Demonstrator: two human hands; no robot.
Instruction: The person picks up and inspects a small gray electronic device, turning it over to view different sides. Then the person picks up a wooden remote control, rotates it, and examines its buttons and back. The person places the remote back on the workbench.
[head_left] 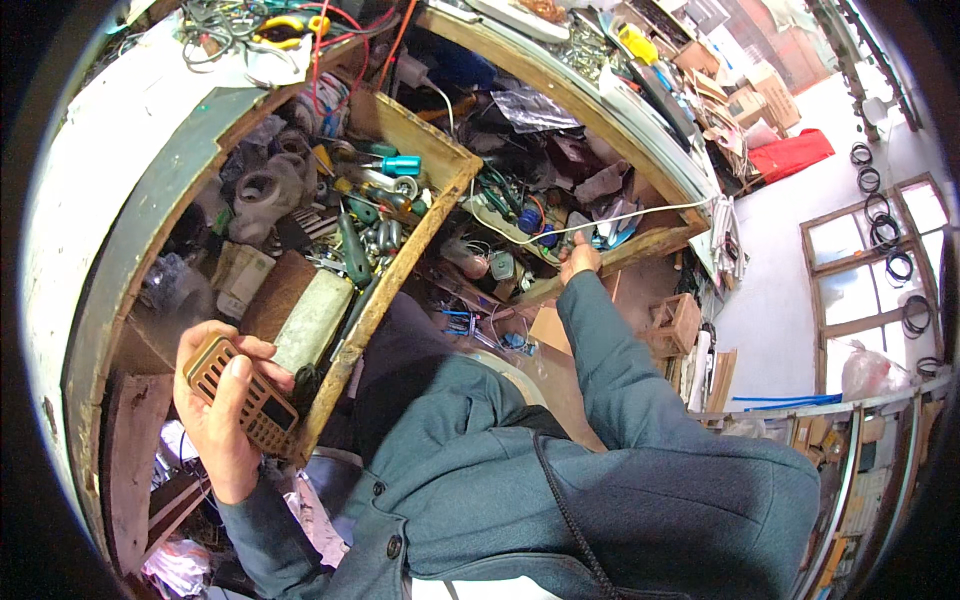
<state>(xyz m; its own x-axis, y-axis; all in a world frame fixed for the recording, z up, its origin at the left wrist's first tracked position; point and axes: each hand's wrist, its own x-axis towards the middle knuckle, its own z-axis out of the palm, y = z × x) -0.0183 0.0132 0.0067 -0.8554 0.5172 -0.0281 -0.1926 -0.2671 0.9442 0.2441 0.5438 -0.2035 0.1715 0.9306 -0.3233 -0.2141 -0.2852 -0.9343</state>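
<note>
My left hand is closed around a gold-brown handheld device with a slotted grille, a small dark screen and rows of buttons, like a pocket radio. It is held tilted over the near corner of an open wooden drawer. In that drawer lie a teal-handled screwdriver, a green-handled tool, rolls of tape and a pale block. My right hand reaches to a second drawer, its fingers curled at the edge of a tool tray. What those fingers grip is too small to make out.
A white cable crosses the right drawer. Pliers with yellow handles and tangled wires lie on the bench top. Wooden crates stand on the floor at right, near a window. A red cloth lies farther back.
</note>
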